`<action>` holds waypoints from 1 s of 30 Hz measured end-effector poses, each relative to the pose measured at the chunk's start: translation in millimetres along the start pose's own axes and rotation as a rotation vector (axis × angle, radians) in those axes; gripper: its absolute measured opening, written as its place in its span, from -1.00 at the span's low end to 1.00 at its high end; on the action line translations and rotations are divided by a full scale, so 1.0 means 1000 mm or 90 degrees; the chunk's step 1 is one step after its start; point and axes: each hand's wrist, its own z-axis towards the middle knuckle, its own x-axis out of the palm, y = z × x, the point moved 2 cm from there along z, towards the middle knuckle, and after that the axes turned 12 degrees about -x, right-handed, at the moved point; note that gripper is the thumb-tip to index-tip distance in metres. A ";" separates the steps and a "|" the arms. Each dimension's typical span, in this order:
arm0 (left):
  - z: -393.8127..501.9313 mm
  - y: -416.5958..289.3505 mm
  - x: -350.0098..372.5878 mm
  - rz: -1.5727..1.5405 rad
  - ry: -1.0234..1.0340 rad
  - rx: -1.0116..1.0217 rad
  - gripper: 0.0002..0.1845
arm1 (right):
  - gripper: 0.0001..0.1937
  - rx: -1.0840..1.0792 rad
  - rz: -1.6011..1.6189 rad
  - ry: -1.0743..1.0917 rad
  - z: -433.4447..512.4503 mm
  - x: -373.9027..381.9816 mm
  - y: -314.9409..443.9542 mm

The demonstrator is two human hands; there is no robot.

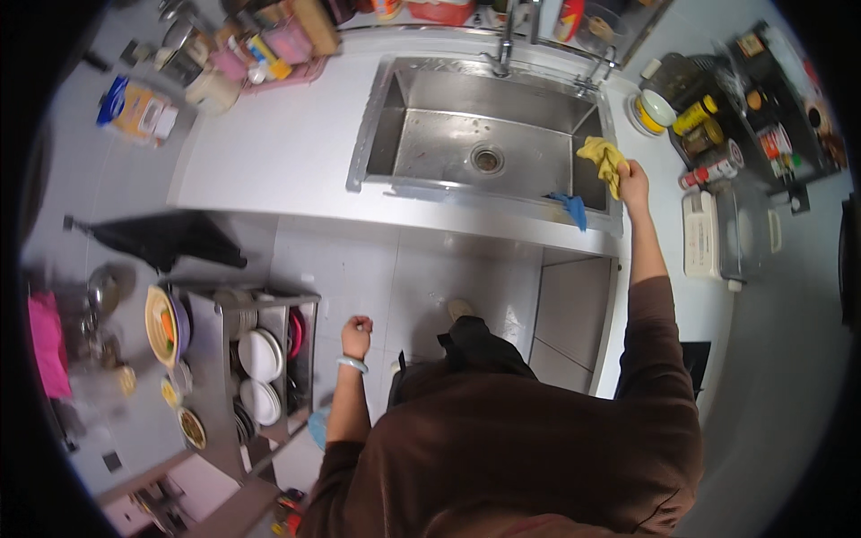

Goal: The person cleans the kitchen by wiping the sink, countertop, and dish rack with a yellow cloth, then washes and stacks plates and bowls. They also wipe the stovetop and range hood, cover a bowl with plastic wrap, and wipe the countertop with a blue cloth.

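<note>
My right hand [633,185] grips a yellow cloth [605,161], which hangs over the right rim of a stainless steel sink [437,144]. A blue cloth [572,208] lies draped over the sink's front edge, to the left of that hand. Down at my left side, away from the counter, my left hand [356,336] has its fingers curled, with nothing visible in it and a pale bangle on the wrist. Behind the basin stands a metal faucet [503,57]. Small specks and drops lie on the basin floor around the drain [488,159].
Stacked bowls [654,113], jars and a dark rack [753,107] stand right of the sink, near a lidded container [736,232]. A pink tray [289,77] with bottles is at the back left. A metal shelf [222,350] with plates stands at my left.
</note>
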 end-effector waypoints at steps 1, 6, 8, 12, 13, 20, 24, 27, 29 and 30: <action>-0.005 -0.003 -0.005 -0.003 -0.013 0.011 -0.85 | -0.73 -0.041 -0.113 0.028 0.004 0.000 0.012; -0.083 -0.085 -0.026 0.005 -0.076 -0.037 -0.79 | -0.71 -0.345 -0.012 0.046 -0.011 0.041 0.112; -0.091 -0.054 -0.007 -0.156 -0.068 -0.005 -0.79 | -0.72 -0.339 0.113 0.170 -0.074 0.073 0.219; -0.132 -0.114 0.010 -0.310 -0.023 0.043 -0.79 | -0.76 -0.668 -0.028 0.212 -0.166 0.154 0.276; -0.140 -0.113 0.006 -0.401 0.025 -0.003 -0.76 | -0.77 -0.662 0.125 0.329 -0.203 0.167 0.312; -0.172 -0.041 -0.086 -1.199 0.043 0.140 -0.51 | -0.52 -0.947 0.449 0.852 -0.456 0.189 0.476; -0.195 0.081 -0.162 -1.401 0.042 0.141 -0.51 | -0.41 -0.758 0.424 1.138 -0.543 0.209 0.515; -0.190 0.203 -0.206 -1.400 -0.147 0.126 -0.50 | -0.45 -0.735 0.289 1.146 -0.585 0.270 0.506; -0.181 0.290 -0.237 -1.350 -0.240 0.046 -0.53 | -0.48 -0.751 0.166 1.121 -0.605 0.309 0.497; -0.178 0.328 -0.254 -1.316 -0.328 -0.025 -0.56 | -0.48 -0.737 0.133 1.126 -0.616 0.328 0.491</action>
